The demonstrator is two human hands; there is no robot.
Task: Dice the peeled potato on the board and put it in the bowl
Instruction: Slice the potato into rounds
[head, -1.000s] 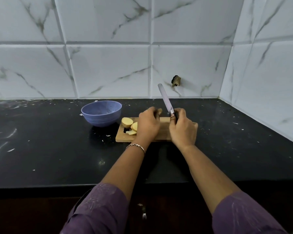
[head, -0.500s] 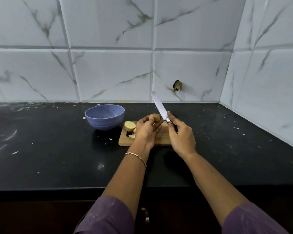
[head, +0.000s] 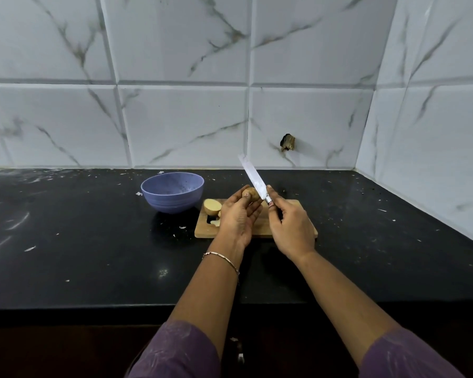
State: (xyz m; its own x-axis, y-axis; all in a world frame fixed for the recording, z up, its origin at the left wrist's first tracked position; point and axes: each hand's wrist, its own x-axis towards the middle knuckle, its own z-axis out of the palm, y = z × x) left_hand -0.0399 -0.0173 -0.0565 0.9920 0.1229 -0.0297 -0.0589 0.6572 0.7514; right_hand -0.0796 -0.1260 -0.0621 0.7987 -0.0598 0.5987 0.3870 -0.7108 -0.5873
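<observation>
Seen from the head camera: left hand [head: 239, 217] raised palm-up over the wooden cutting board [head: 290, 214], fingers closed round a potato piece [head: 251, 194] pinched at the fingertips, brown skin facing the camera. Right hand [head: 291, 227] clamped on the handle of a knife [head: 253, 178], blade angled up and to the left, its lower edge just beside the held piece; actual contact hard to tell. Hands close together but not touching, both above the board and hiding most of its middle. On the board's left end, a cut potato half [head: 212, 206], pale cut face toward the camera, and a small pale sliver [head: 215, 222] near the board's handle slot, partly hidden behind the left hand. Blue bowl [head: 172, 191] just beside the board's left end on the black countertop [head: 93, 255], no potato visible inside. White flecks scattered over the counter. Thin bracelet [head: 221, 259] on the left wrist, purple sleeves [head: 175, 350] at the bottom edge. Behind, a marbled white tile wall [head: 175, 118] with a small dark broken hole [head: 287, 141] above and right of the knife tip.
</observation>
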